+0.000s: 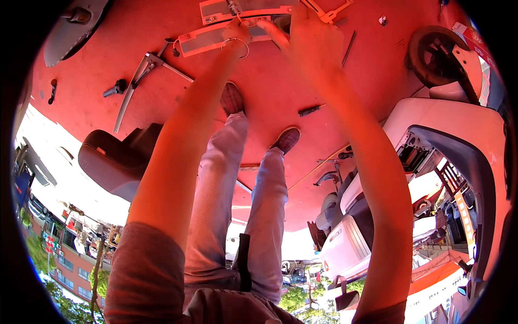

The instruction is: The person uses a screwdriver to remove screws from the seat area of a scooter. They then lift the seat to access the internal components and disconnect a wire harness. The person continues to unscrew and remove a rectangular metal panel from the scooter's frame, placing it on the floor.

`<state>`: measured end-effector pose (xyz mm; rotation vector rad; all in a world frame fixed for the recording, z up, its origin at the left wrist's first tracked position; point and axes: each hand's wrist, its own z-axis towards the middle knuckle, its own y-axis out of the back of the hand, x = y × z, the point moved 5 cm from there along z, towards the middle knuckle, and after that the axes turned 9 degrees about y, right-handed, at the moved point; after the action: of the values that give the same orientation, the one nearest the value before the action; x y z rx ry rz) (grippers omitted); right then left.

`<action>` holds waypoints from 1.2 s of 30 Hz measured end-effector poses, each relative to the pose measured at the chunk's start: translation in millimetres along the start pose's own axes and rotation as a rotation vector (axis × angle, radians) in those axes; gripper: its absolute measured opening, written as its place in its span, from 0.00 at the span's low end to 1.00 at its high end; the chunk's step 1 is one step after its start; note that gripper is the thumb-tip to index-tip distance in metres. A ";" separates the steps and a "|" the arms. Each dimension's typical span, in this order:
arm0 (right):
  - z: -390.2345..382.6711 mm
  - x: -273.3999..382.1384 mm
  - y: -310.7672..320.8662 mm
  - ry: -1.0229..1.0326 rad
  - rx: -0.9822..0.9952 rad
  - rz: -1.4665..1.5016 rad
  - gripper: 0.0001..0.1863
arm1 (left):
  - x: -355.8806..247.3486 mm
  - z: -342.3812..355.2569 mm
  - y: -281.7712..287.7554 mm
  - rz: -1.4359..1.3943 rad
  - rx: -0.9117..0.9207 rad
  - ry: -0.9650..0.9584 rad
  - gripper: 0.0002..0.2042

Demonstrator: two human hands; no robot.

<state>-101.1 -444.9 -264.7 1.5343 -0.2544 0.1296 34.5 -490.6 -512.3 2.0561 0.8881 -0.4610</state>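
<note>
Two long, slightly curved grey panels with pale edges lie on the red floor at the top of the head view; the nearer panel (208,39) passes beneath my hands. My left hand (237,33), with a thin bracelet at the wrist, is closed over this panel beside a short wire (241,19). Whatever its fingers grip is hidden. Just to its right, my right hand (315,40) stretches one digit toward the left hand. Its other fingertips are cut off or hidden. An orange V-shaped piece (327,15) shows beyond the right hand; whether I hold it is unclear.
A curved metal strip with a bracket (141,73) and a black grip (115,88) lie at left. Near it stands a dark seat (116,156). A small black tool (309,110) lies near my feet. At right are a wheel (436,55) and a white scooter body (431,116).
</note>
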 end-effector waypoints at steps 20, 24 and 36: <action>-437.4 -112.5 268.7 -0.793 -0.073 0.170 0.11 | -40.5 -481.7 -162.6 -0.209 0.711 -0.082 0.03; -545.3 -162.7 320.8 -0.962 -0.181 -0.026 0.12 | -88.0 -567.2 -250.2 -0.289 0.738 -0.298 0.03; -645.6 -254.6 271.2 -1.028 -0.292 0.038 0.12 | -121.7 -588.9 -419.1 0.287 0.875 -0.675 0.12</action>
<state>-359.7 227.6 -74.7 1.1873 -1.0618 -0.6628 -350.4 103.8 -323.3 2.4434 -0.0641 -1.4553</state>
